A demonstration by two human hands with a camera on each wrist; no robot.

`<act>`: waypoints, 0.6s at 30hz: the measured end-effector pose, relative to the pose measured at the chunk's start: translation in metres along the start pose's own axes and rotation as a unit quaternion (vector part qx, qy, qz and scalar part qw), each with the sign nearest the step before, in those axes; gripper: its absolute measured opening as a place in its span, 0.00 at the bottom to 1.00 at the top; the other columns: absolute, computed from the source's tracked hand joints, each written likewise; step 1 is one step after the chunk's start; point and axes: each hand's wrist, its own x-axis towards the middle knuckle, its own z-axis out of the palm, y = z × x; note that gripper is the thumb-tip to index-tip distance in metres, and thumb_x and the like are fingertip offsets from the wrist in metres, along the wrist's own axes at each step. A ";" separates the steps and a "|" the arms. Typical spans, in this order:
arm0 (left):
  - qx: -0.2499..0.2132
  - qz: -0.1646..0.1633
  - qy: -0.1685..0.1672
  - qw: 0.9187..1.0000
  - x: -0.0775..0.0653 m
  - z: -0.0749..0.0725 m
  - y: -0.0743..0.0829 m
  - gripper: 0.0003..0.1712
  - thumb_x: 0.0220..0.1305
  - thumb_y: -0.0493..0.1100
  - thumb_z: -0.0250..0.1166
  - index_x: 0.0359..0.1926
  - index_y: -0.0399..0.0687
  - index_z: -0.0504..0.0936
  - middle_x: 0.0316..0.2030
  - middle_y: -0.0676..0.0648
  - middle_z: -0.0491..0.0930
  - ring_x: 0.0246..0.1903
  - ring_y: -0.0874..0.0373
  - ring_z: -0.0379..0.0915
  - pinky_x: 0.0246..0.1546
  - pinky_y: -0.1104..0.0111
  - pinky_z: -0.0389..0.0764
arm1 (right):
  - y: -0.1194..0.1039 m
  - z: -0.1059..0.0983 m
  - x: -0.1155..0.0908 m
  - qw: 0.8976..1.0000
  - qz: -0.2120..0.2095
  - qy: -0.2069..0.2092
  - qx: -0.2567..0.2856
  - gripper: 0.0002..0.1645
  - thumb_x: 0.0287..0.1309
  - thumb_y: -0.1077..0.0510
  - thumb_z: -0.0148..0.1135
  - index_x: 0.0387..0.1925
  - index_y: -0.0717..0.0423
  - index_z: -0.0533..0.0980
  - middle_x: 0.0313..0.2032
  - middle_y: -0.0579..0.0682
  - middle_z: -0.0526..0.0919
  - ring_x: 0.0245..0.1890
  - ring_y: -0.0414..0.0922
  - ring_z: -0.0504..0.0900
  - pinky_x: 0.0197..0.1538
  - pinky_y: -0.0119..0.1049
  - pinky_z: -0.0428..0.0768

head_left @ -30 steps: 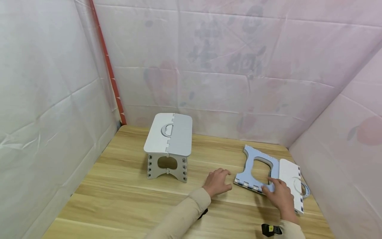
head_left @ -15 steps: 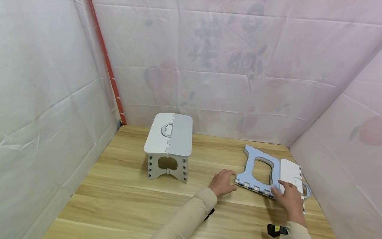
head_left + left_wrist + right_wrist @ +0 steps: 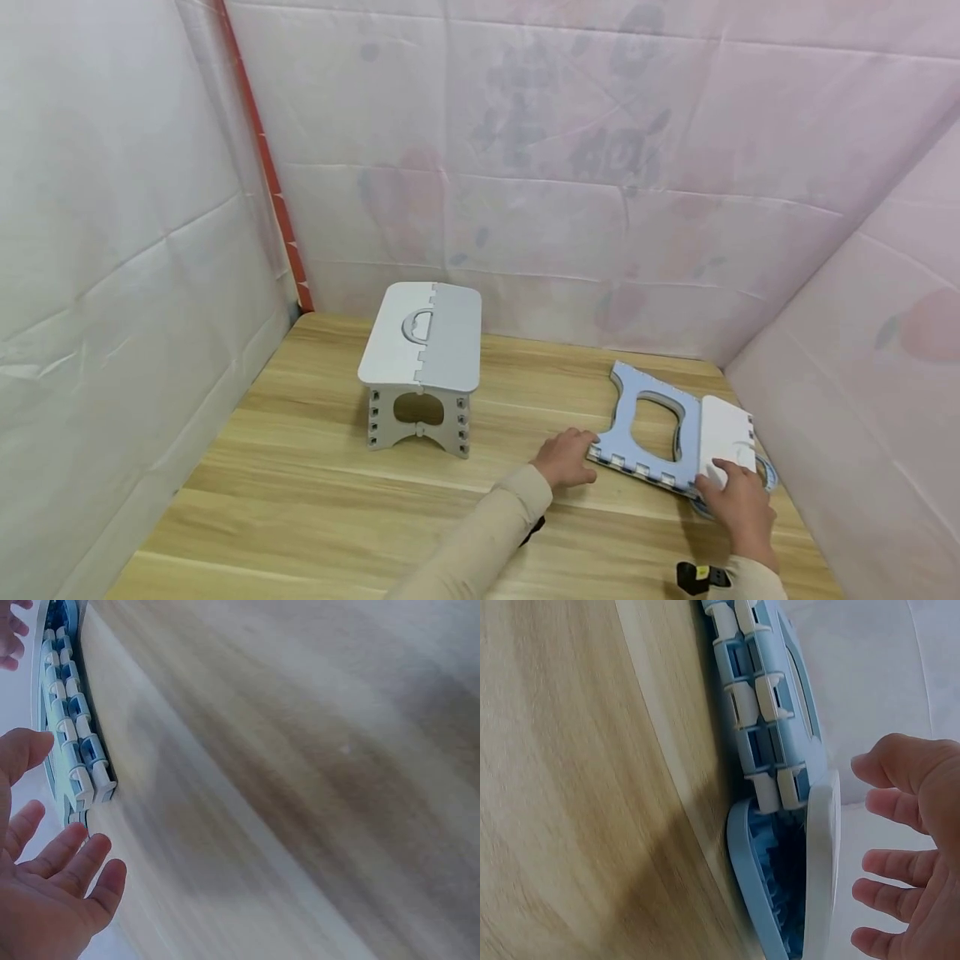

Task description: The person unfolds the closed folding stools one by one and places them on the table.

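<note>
A blue and white folding step stool (image 3: 630, 446) lies folded flat on the right side of the wooden table. My left hand (image 3: 566, 460) is at its near left leg corner, thumb and fingers spread, as the left wrist view shows. Over the stool's white seat half (image 3: 723, 429) is my right hand (image 3: 738, 504), with its thumb at the near edge. In the right wrist view the fingers of my right hand (image 3: 907, 855) are spread beside the white half. A gap shows there between that half and the blue seat half (image 3: 751, 877).
A second folding stool (image 3: 423, 337), white and grey, stands unfolded at the back left of the wooden table (image 3: 315, 500). Pale printed sheets (image 3: 525, 167) enclose the table at the back and both sides. A red strip (image 3: 266, 158) runs down the back left corner.
My left hand has moved right, to the stool's near left corner. My right hand has shifted right from the blue leg panel to the white half. A blue edge now shows below that half.
</note>
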 end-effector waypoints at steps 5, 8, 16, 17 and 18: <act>-0.016 -0.013 -0.017 1.000 0.006 -0.003 0.003 0.32 0.51 0.48 0.69 0.60 0.59 0.72 0.50 0.58 0.73 0.46 0.65 0.70 0.41 0.72 0.71 | 0.005 -0.001 0.003 1.000 0.028 0.011 0.001 0.37 0.57 0.47 0.54 0.58 0.71 0.62 0.55 0.78 0.57 0.51 0.77 0.58 0.40 0.69 0.64; -0.019 -0.017 -0.027 0.999 0.009 -0.004 0.004 0.33 0.51 0.48 0.69 0.60 0.59 0.72 0.50 0.58 0.73 0.46 0.66 0.69 0.41 0.74 0.71 | 0.010 0.000 0.004 0.999 0.045 0.021 0.003 0.37 0.56 0.48 0.55 0.58 0.72 0.61 0.55 0.78 0.57 0.52 0.75 0.57 0.42 0.69 0.64; -0.001 -0.016 -0.048 0.999 0.010 -0.009 0.006 0.34 0.51 0.48 0.70 0.60 0.56 0.72 0.51 0.58 0.73 0.49 0.67 0.68 0.43 0.77 0.69 | 0.024 0.007 0.002 0.996 0.072 0.032 0.041 0.47 0.53 0.47 0.57 0.59 0.80 0.54 0.51 0.81 0.58 0.49 0.76 0.58 0.45 0.67 0.63; -0.002 -0.018 -0.051 0.999 0.009 -0.010 0.006 0.34 0.51 0.48 0.70 0.61 0.56 0.72 0.51 0.58 0.73 0.49 0.67 0.68 0.43 0.77 0.69 | 0.025 0.007 0.001 0.995 0.079 0.032 0.048 0.48 0.53 0.47 0.58 0.60 0.81 0.52 0.51 0.82 0.57 0.49 0.76 0.57 0.46 0.67 0.63; -0.002 -0.018 -0.052 0.999 0.010 -0.010 0.006 0.34 0.51 0.47 0.70 0.60 0.57 0.72 0.51 0.58 0.73 0.49 0.67 0.68 0.43 0.77 0.69 | 0.025 0.008 0.000 0.994 0.087 0.032 0.055 0.49 0.53 0.47 0.58 0.60 0.82 0.51 0.50 0.82 0.57 0.49 0.76 0.57 0.46 0.67 0.62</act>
